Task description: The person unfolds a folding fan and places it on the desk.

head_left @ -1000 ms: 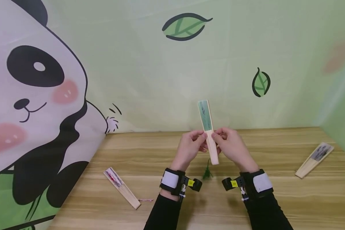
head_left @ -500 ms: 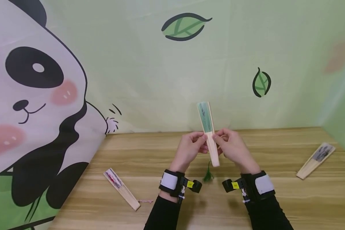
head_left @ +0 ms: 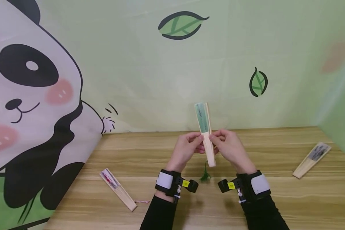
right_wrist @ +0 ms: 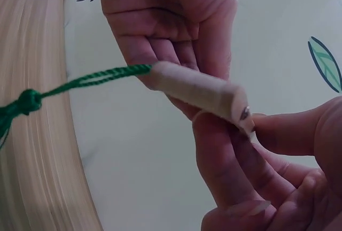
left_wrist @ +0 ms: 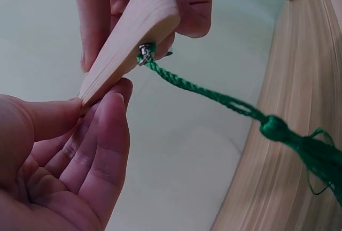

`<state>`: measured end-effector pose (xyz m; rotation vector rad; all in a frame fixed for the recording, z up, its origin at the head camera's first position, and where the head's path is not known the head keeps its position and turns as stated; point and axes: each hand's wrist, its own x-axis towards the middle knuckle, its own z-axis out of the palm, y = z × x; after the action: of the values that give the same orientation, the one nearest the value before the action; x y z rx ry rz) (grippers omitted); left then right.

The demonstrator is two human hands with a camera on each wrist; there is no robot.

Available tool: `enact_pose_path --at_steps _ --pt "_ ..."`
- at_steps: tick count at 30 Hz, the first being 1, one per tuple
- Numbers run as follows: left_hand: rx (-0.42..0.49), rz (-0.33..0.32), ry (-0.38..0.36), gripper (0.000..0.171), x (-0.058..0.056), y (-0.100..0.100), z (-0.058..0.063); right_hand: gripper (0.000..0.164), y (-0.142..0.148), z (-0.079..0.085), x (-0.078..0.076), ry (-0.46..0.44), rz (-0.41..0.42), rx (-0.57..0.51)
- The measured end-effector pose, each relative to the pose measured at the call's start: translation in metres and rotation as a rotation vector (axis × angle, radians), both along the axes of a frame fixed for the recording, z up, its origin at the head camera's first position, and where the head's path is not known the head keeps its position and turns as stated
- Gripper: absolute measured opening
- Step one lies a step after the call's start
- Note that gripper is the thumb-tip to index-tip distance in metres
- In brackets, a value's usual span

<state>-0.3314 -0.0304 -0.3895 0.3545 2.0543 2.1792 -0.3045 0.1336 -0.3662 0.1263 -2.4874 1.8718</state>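
A folding fan [head_left: 203, 120] with pale wooden ribs and a green leaf stands nearly upright between the two hands, its ribs slightly parted at the top. My left hand [head_left: 187, 147] pinches its left side between thumb and fingers. From the other side, my right hand [head_left: 229, 145] pinches the right edge the same way. Below the fan hangs a green tassel [head_left: 205, 174]. The left wrist view shows its braided cord [left_wrist: 206, 93] tied to a metal pin at the fan's wooden foot [left_wrist: 131, 38]. Fingers behind the fan are partly hidden in the head view.
On the wooden table [head_left: 247, 204] lie two more closed fans. One with a red and purple print [head_left: 118, 190] and a pink cord is at the left; one with a grey print [head_left: 311, 160] is at the right. A panda-printed backdrop [head_left: 132, 80] rises behind the table.
The fan's ribs have parted a little at the top, showing a wider green leaf. Both hands keep their pinch. The whole head view has shifted slightly.
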Motion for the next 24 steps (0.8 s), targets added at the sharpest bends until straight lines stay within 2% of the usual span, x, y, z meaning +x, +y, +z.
enact_pose_path --at_steps 10,24 --pt "0.046 -0.015 -0.022 0.024 0.0 -0.0007 0.0008 0.026 0.0007 0.0033 0.0021 -0.038 -0.027 -0.034" --pt "0.071 -0.028 -0.04 0.025 -0.0005 -0.0044 0.0026 0.026 -0.0009 0.0063 0.0036 -0.069 -0.065 -0.017"
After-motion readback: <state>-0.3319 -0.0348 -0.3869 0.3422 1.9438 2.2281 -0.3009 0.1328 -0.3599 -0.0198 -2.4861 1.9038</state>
